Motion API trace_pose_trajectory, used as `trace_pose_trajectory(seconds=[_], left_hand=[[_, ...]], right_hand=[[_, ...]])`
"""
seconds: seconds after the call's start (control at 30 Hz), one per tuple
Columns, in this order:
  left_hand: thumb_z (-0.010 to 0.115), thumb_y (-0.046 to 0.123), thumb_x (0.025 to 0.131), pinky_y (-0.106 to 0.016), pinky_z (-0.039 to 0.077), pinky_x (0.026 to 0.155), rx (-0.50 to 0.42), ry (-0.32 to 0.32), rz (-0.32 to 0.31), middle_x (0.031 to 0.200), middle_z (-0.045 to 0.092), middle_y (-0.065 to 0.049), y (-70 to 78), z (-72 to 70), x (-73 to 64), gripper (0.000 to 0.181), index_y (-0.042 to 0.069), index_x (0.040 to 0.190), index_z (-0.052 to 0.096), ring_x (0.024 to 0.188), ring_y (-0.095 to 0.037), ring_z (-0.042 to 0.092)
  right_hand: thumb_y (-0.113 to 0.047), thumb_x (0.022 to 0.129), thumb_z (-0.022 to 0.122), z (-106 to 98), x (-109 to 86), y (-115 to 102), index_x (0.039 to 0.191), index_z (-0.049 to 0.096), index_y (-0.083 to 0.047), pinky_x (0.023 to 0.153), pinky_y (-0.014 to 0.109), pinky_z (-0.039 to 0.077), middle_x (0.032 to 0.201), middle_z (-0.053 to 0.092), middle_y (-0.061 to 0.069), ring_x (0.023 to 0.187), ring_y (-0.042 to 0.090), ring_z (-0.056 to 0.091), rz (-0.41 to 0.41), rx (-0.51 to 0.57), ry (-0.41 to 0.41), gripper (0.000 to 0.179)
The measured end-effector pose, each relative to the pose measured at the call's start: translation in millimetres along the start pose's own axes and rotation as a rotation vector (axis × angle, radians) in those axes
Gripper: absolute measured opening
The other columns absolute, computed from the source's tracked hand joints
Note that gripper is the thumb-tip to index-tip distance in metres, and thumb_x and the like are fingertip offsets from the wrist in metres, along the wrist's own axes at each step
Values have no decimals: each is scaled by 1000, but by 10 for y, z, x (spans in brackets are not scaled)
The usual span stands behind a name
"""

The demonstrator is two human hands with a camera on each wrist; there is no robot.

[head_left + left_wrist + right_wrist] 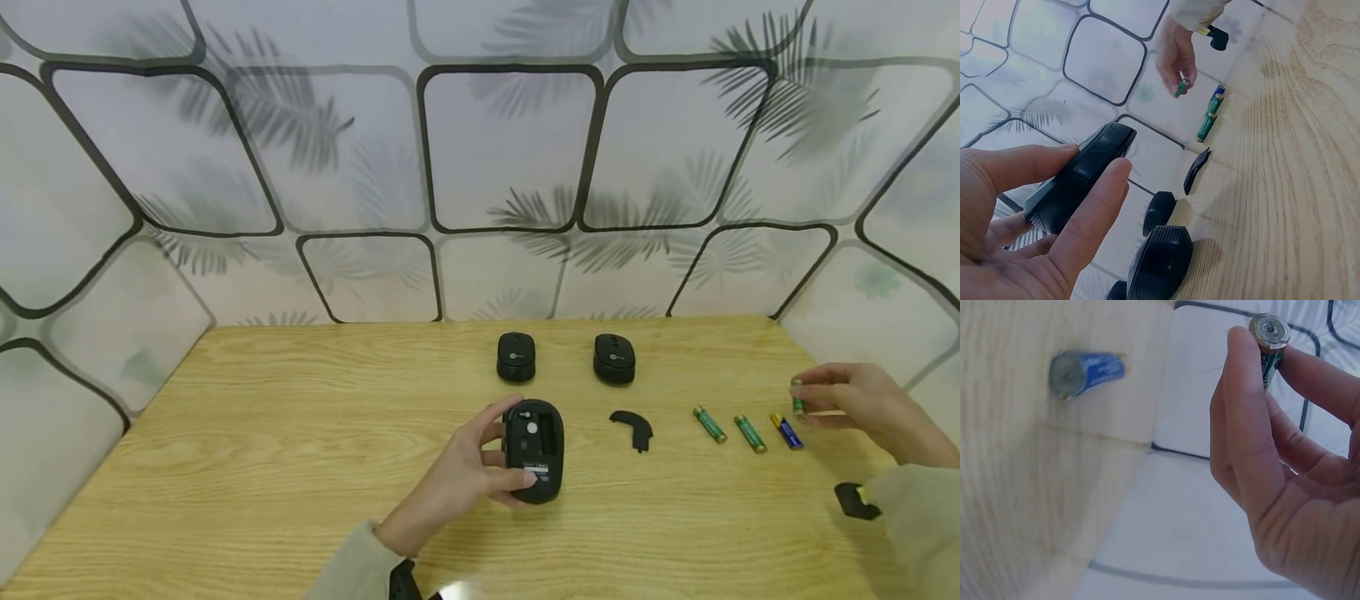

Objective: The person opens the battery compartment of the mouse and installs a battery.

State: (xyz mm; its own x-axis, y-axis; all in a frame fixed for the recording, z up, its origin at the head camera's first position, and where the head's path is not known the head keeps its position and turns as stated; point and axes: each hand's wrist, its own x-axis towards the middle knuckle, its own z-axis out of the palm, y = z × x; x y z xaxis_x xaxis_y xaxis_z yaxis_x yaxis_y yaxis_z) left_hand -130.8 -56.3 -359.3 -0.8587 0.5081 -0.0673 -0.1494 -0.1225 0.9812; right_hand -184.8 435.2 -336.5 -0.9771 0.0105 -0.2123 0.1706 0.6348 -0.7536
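Note:
My left hand (468,471) grips a black computer mouse (551,479) by its sides, underside turned up, with its battery slot uncovered. The thumb lies over the label on the mouse's base. At the right, my right hand (855,404) pinches a green battery (797,397) between thumb and fingertips, raised above the table. In the right wrist view the battery's flat metal end (1270,328) faces the camera. Below that hand lies a blue battery (787,432), and two green batteries, one nearer the middle (750,434) and one further left (709,424), lie beside it.
Two black mice, one left (516,357) and one right (614,359), stand upright at the back of the wooden table (300,433). A curved black battery cover (634,428) lies right of the held mouse. A patterned curtain (510,150) encloses the table's back and sides.

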Motion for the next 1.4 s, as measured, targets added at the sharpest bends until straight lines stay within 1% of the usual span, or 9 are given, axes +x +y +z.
trace_pose_trajectory(seconds=[0.33, 0.4, 0.5, 0.57, 0.63, 0.9, 1.07, 1.3, 1.4], left_hand=[[69, -17, 83, -48, 65, 69, 15, 5, 1, 124, 53, -21, 2, 14, 11, 88, 14, 158, 36, 95, -28, 69], [69, -17, 83, -49, 65, 69, 13, 8, -1, 124, 53, -21, 6, 18, 10, 88, 14, 158, 37, 95, -29, 70], [69, -17, 83, -50, 65, 69, 6, 8, 0, 124, 53, -21, 9, 18, 3, 88, 14, 158, 37, 95, -31, 70], [69, -17, 83, -50, 64, 69, -2, 9, 0, 124, 53, -21, 10, 16, -2, 87, 14, 158, 36, 96, -33, 70], [69, -18, 82, -50, 64, 69, -9, 8, 2, 124, 54, -21, 9, 14, -11, 88, 14, 158, 36, 96, -35, 71], [69, -18, 82, -50, 65, 68, -11, 14, 3, 124, 54, -21, 4, 9, -11, 88, 14, 158, 36, 93, -35, 71], [69, -18, 82, -49, 65, 68, -19, 7, 2, 124, 54, -21, 5, 5, -8, 88, 14, 157, 37, 93, -36, 71], [69, -18, 82, -48, 65, 67, -19, 5, 4, 124, 54, -21, 9, 1, -19, 88, 14, 158, 36, 94, -36, 71], [69, -18, 82, -47, 65, 67, -18, 7, 4, 124, 54, -21, 10, 1, -21, 88, 14, 158, 36, 94, -36, 71]], right_hand=[[-13, 106, 55, 135, -10, -252, 129, 45, 21, 75, 33, 65, 98, 60, -5, 79, 7, 67, -99, 43, 70, 43], [-13, 105, 57, 155, -2, -281, 124, 54, 14, 75, 34, 65, 98, 60, -7, 80, 8, 67, -115, 93, 73, 33], [-10, 103, 60, 191, -3, -341, 111, 66, -6, 75, 34, 65, 96, 61, -8, 80, 10, 67, -125, 186, 55, 11], [-8, 102, 62, 217, -9, -380, 102, 69, -19, 75, 34, 65, 95, 62, -10, 80, 11, 68, -136, 246, 36, 13], [-7, 101, 62, 249, -18, -428, 100, 69, -24, 75, 33, 65, 95, 63, -10, 81, 12, 69, -144, 274, 22, 18], [-5, 101, 62, 398, -61, -633, 104, 71, -21, 75, 34, 64, 99, 63, -8, 83, 13, 68, -199, 332, 2, 18], [-7, 102, 61, 498, -76, -743, 108, 70, -18, 76, 35, 65, 102, 61, -9, 84, 14, 67, -221, 323, 7, 15], [0, 100, 62, 639, -63, -882, 104, 72, -11, 73, 35, 65, 99, 62, -2, 80, 15, 65, -290, 447, -36, 15], [2, 98, 63, 695, -60, -945, 102, 72, -11, 71, 35, 65, 97, 61, -1, 79, 15, 65, -308, 456, -43, 16]])
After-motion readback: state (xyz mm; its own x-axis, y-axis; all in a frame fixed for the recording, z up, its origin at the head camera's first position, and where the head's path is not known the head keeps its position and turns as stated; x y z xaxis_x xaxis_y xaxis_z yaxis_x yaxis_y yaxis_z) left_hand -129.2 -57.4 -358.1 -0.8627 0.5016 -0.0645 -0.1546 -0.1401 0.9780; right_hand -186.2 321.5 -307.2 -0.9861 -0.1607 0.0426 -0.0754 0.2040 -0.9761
